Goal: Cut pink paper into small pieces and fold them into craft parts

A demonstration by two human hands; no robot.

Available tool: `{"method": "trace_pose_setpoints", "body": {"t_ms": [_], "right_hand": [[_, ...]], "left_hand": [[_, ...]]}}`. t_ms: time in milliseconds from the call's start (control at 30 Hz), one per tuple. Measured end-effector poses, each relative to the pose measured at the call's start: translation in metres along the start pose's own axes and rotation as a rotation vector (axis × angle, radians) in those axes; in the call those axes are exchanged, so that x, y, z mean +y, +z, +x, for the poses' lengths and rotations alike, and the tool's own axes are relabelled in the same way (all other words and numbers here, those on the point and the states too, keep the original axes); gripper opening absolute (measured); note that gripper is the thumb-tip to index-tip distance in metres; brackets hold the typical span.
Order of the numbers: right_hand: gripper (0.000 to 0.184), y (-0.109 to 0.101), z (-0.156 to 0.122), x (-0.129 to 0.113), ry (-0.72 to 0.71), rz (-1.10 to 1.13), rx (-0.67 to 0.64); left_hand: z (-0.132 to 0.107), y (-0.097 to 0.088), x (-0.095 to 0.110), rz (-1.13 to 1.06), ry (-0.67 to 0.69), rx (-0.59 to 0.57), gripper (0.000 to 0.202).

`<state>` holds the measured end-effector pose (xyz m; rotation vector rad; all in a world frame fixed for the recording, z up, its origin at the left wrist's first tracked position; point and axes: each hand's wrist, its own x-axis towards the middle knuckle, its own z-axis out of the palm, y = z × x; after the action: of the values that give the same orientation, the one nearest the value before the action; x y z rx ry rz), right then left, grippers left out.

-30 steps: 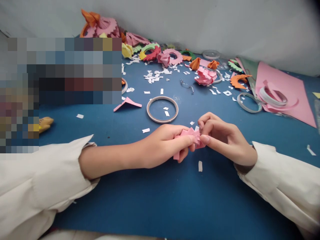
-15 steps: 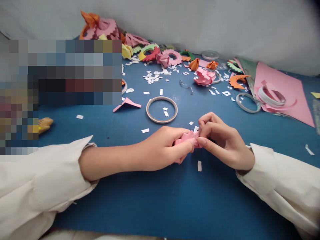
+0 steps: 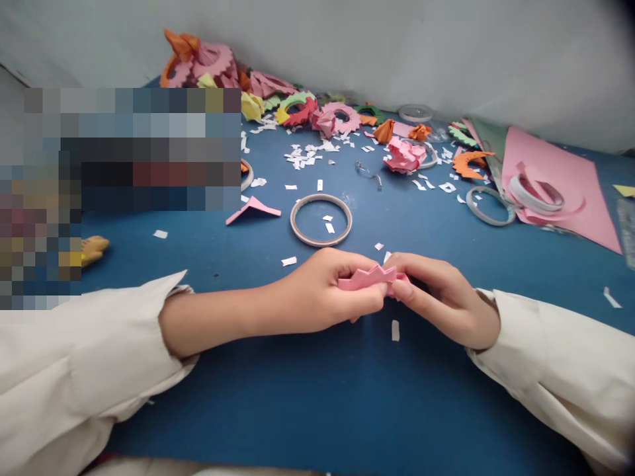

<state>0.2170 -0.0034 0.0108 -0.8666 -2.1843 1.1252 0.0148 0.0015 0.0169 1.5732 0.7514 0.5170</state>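
Observation:
A pink folded-paper piece (image 3: 366,278) with a zigzag edge is held between my two hands, low over the blue table. My left hand (image 3: 332,291) is closed round its left part, thumb along the near side. At its right end my right hand (image 3: 441,291) pinches the paper between thumb and fingers. Part of the piece is hidden by my fingers. Just beyond my hands lies a roll of narrow tape (image 3: 296,233), with small white scraps inside its ring. A bent pink paper strip (image 3: 254,204) rests left of the roll.
Folded paper rings and flowers (image 3: 342,118) lie along the back. At the right are pink sheets (image 3: 580,178), with a tape roll (image 3: 536,193) on them and another tape ring (image 3: 489,206) beside them. White scraps (image 3: 302,157) are scattered about. A blurred-out area covers the left.
My right hand's fingers have uncurled and come down onto the right end of the pink paper piece. The piece has turned slightly, showing more of its zigzag edge.

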Motion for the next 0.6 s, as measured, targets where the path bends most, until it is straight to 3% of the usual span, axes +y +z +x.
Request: {"method": "trace_pose_setpoints", "body": {"t_ms": [67, 267, 467, 600], "right_hand": [[0.02, -0.0023, 0.0012, -0.0013, -0.007, 0.018, -0.05], [0.018, -0.0017, 0.0023, -0.0026, 0.008, -0.006, -0.011], [0.023, -0.0001, 0.0018, -0.0012, 0.069, -0.041, 0.085], [0.019, 0.0009, 0.0014, 0.0004, 0.079, -0.062, 0.118]], "left_hand": [[-0.0003, -0.0004, 0.0004, -0.024, 0.004, -0.02, 0.022], [-0.001, 0.0006, -0.0024, 0.011, 0.017, 0.002, 0.02], [0.0003, 0.0014, -0.0027, 0.196, 0.039, 0.129, 0.021], [0.0002, 0.0009, -0.003, 0.144, 0.043, 0.068, 0.021]]}}
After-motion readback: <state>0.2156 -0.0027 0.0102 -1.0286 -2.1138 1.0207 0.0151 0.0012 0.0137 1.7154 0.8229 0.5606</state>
